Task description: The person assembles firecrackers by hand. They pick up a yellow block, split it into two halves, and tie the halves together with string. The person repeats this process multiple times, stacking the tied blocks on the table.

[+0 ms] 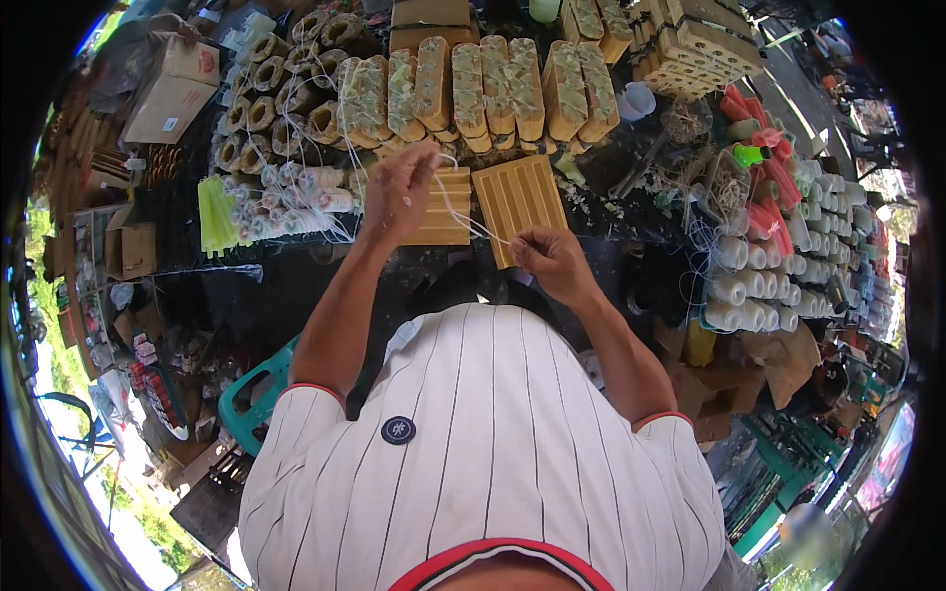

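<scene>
A thin white cord [454, 209] runs slack between my two hands above the table. My left hand [402, 187] is raised, its fingers closed on one end, with a short loop sticking out beside the fingertips. Lower and to the right, my right hand [552, 260] pinches the other end between thumb and fingers. Under the cord lie two tan grooved boards, a left board [448, 209] partly covered by my left hand and a right board [519, 202] reaching past the table's near edge.
Behind the boards stands a row of tan blocks [483, 89] with leafy, speckled tops. Hollow brown tubes [261, 116] and wrapped white rolls [286, 202] crowd the left. White spools [754, 286] and red plastic wraps [769, 187] fill the right. A green chair [251, 399] stands at left.
</scene>
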`<state>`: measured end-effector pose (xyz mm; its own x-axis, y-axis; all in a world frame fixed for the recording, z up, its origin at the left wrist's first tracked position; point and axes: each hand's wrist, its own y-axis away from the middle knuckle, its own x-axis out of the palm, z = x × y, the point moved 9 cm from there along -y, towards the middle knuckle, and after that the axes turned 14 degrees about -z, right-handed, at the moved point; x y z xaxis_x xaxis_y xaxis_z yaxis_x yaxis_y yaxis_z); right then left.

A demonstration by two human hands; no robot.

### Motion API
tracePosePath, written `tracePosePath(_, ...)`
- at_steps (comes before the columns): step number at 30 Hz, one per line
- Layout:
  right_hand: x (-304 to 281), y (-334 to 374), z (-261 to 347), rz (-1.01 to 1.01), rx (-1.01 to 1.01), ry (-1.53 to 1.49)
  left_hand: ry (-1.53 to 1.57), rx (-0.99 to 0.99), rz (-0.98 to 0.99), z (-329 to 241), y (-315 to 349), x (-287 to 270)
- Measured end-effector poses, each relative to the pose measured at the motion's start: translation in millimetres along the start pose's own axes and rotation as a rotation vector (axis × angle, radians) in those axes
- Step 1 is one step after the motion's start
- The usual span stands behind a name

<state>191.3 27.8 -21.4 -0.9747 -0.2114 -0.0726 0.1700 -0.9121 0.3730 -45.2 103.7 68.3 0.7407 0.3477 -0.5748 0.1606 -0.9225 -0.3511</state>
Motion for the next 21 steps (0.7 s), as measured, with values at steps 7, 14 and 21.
tracePosePath(7, -98, 142, -226, -0.366, 0.1, 0.846, 0.259, -0.441, -0.15, 113, -146, -57)
tracePosePath(14, -96, 287, -323, -0.439, 0.447, 1.007, 0.152, -0.425, -0.353, 241, -153, -65)
tracePosePath(21, -56, 245, -204, -0.552, 0.387, 0.732, -0.447, -0.195, -0.504, 344, -179, -172)
